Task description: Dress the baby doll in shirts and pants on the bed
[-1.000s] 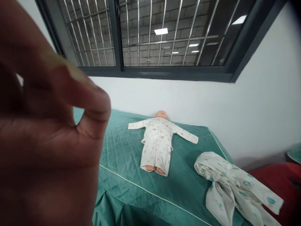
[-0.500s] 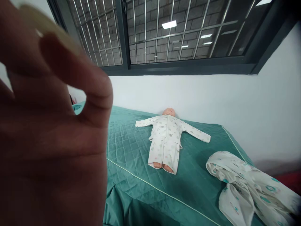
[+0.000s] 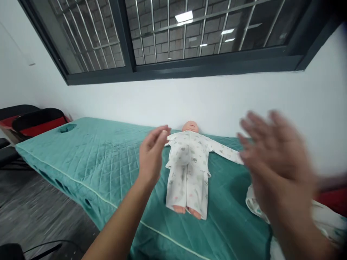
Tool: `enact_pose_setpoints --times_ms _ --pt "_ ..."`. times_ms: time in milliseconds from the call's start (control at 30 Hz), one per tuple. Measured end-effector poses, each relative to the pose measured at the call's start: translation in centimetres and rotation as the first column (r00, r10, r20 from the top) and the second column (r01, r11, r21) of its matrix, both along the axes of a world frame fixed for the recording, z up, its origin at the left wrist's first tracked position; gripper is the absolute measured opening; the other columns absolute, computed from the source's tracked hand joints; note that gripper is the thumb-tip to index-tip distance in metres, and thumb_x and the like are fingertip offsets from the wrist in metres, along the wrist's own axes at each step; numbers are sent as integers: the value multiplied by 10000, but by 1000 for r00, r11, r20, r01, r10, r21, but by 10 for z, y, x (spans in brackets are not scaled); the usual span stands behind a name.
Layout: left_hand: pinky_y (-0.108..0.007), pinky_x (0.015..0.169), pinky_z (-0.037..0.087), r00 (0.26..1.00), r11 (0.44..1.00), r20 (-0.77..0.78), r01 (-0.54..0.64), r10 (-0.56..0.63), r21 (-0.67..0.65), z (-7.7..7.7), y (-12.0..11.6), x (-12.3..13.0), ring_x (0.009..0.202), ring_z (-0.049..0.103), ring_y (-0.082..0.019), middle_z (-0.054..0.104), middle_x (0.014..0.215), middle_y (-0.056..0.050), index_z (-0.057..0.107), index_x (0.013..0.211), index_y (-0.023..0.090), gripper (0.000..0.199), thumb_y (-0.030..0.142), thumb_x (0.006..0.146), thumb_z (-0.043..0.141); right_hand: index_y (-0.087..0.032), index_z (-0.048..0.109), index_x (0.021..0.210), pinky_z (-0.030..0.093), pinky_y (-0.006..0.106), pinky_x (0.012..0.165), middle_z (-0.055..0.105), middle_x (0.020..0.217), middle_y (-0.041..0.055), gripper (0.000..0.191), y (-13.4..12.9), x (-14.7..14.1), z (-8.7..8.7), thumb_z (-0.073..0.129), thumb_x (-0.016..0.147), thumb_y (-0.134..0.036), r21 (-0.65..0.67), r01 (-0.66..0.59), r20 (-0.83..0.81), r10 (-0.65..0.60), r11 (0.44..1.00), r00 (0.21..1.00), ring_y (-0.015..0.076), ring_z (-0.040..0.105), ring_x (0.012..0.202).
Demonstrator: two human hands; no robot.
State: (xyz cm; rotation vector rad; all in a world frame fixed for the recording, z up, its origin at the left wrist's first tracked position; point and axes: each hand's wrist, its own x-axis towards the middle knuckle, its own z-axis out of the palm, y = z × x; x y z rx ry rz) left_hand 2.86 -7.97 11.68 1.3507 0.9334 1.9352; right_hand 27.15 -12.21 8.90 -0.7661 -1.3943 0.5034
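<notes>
A baby doll (image 3: 190, 126) lies on its back on a green quilted bed cover (image 3: 108, 162), its head toward the wall. It wears a white printed top (image 3: 187, 148) and matching trousers (image 3: 187, 186), with the feet showing at the hems. My left hand (image 3: 153, 153) is in front of the sleeve at the left, fingers loosely bent and thumb near them, with nothing visible in it. My right hand (image 3: 279, 162), blurred by motion, is raised with fingers spread near the end of the other sleeve. Behind my right forearm, a crumpled white printed cloth (image 3: 253, 202) is partly hidden.
A white wall (image 3: 130, 101) and a dark-framed barred window (image 3: 189, 68) stand behind the bed. Black-and-red folding chairs (image 3: 40, 121) are at the far left. The cover has a hole (image 3: 67, 128) near its left end. Something red (image 3: 333, 200) shows at the right edge.
A hand that filled the left side close to the camera is gone from there. Both my hands now extend over the bed. The view has shifted, showing more of the bed's left end.
</notes>
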Motion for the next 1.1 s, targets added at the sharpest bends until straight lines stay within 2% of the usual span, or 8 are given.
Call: enact_pose_setpoints --times_ms 67,167,233,333,433,567,900,1100 --pt "-316 906 529 989 981 -144 -10 -19 -193 -32 52 10 1071 648 -193 710 1144 -53 703 1060 217 249 381 911 589 -410 464 1397 366 552 1132 465 1501 27 617 61 -28 1 693 835 -296 -96 -20 -45 16 995 999 272 428 1392" --pt "-348 986 493 932 964 -355 -23 -76 -266 -65 122 28 1121 629 -207 691 1200 -77 690 1097 186 253 305 911 566 -334 523 1330 377 510 1138 501 1469 38 524 139 -49 -26 664 826 -317 -255 53 -27 -62 966 998 253 452 1372" --pt "-368 1044 456 873 959 -476 -34 -108 -282 -78 159 40 1169 608 -220 668 1251 -104 668 1157 160 293 253 905 551 -299 529 1328 379 501 1134 512 1456 54 496 176 -50 -49 623 843 -346 -338 131 59 -118 932 991 261 460 1361" --pt "-387 1111 397 765 959 -615 12 -191 -283 -92 194 48 1239 566 -231 634 1314 -124 647 1212 146 335 245 924 507 -268 544 1327 348 523 1142 538 1427 72 472 209 -47 -73 568 870 -383 -388 232 260 -135 892 956 284 470 1342" --pt "-361 1166 336 717 960 -649 105 -253 -258 -105 205 46 1331 490 -200 573 1406 -84 618 1277 195 372 308 971 439 -271 550 1335 325 502 1159 540 1430 61 457 219 -45 -84 528 902 -413 -409 208 374 -45 888 926 273 461 1348" --pt "-349 1193 299 703 956 -664 78 -254 -282 -114 204 43 1383 428 -179 498 1482 -38 594 1322 249 398 358 994 398 -302 535 1347 305 463 1179 497 1475 25 430 218 -44 -89 487 938 -429 -409 170 392 4 896 920 234 421 1381" --pt "-415 1178 312 679 961 -691 81 -247 -264 -116 205 43 1396 407 -217 490 1484 -53 586 1338 268 413 377 1002 372 -310 570 1273 282 470 1189 463 1499 14 347 218 -44 -91 478 963 -435 -398 144 392 26 906 920 216 383 1405" --pt "-427 1179 299 665 958 -697 113 -269 -262 -114 203 41 1414 380 -221 464 1505 -30 578 1343 311 406 359 1003 363 -331 559 1336 227 485 1212 420 1533 1 393 217 -42 -91 471 969 -441 -399 112 432 79 910 898 220 319 1445"
